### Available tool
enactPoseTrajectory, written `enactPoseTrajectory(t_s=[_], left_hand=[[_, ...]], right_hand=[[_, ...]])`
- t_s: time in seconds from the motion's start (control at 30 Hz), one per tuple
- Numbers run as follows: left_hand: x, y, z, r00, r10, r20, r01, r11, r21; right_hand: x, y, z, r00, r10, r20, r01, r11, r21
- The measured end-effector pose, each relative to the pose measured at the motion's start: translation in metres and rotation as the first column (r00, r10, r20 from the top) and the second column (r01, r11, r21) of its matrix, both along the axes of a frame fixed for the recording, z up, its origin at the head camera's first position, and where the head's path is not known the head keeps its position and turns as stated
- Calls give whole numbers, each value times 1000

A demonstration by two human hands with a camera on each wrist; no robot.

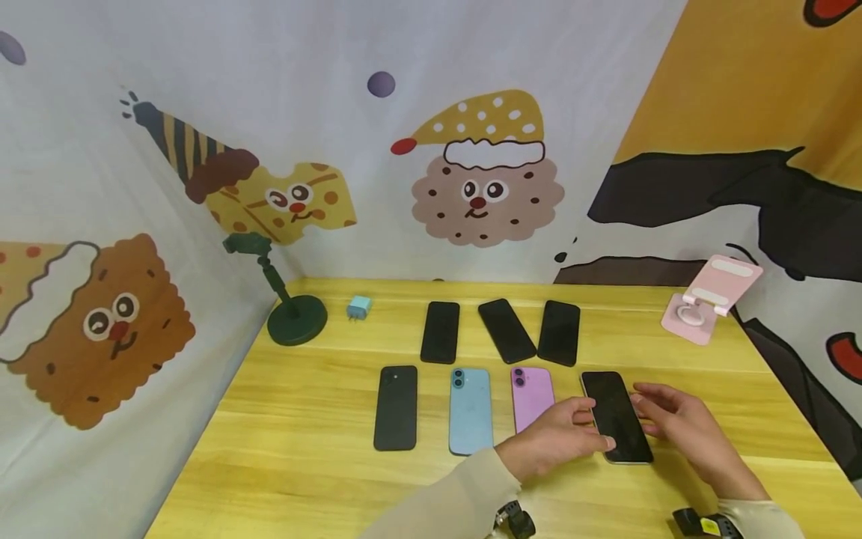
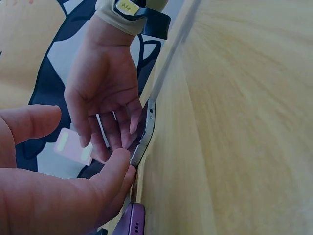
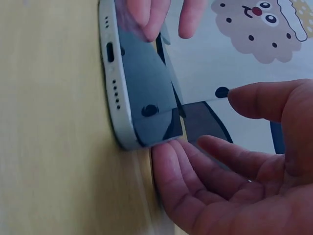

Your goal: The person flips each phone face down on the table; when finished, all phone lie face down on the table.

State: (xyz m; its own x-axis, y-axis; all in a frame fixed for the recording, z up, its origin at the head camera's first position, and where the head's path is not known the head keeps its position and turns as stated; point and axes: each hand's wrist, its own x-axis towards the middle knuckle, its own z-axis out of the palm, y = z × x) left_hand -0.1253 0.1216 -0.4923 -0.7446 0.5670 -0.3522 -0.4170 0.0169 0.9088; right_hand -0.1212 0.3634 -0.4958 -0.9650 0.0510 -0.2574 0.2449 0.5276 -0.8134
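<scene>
A dark-screened smartphone (image 1: 618, 419) with a pale frame lies screen up at the front right of the table. My left hand (image 1: 555, 438) is at its left side; in the left wrist view the fingertips (image 2: 122, 159) touch the phone's edge. On the opposite side is my right hand (image 1: 687, 430), its fingertips (image 3: 166, 156) against the long edge in the right wrist view. Both thumbs stand away from the index fingers, and neither hand is curled round the phone. A pink-purple phone (image 1: 532, 397) lies back up beside the left hand, partly hidden by it.
Left of these lie a light blue phone (image 1: 471, 412) and a black phone (image 1: 396, 408), backs up. Several black-screened phones (image 1: 507, 331) form a back row. A green stand (image 1: 297, 318), blue charger plug (image 1: 359, 307) and pink folding stand (image 1: 694, 318) stand near the printed cloth (image 1: 323, 45).
</scene>
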Motion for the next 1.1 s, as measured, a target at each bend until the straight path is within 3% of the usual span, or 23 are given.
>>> enactPoseTrajectory(t_s=[0.27, 0.53, 0.8, 0.97, 1.1], left_hand=[[-1, 0, -2, 1000, -21, -15, 22, 1000, 16], [-1, 3, -5, 998, -62, 2, 62, 998, 30], [0, 9, -13, 996, -2, 93, -12, 989, 146], [-1, 8, -12, 993, 43, 109, -63, 981, 183], [-2, 8, -7, 992, 84, 93, -102, 970, 219]], right_hand=[[-1, 3, 5, 999, -36, 17, 37, 994, -98], [0, 13, 8, 1000, -26, 4, 27, 983, -179], [2, 8, 5, 999, -18, -30, 5, 926, -378], [1, -2, 7, 997, 26, -75, -58, 889, -455], [0, -11, 10, 994, 62, -92, -97, 893, -440]])
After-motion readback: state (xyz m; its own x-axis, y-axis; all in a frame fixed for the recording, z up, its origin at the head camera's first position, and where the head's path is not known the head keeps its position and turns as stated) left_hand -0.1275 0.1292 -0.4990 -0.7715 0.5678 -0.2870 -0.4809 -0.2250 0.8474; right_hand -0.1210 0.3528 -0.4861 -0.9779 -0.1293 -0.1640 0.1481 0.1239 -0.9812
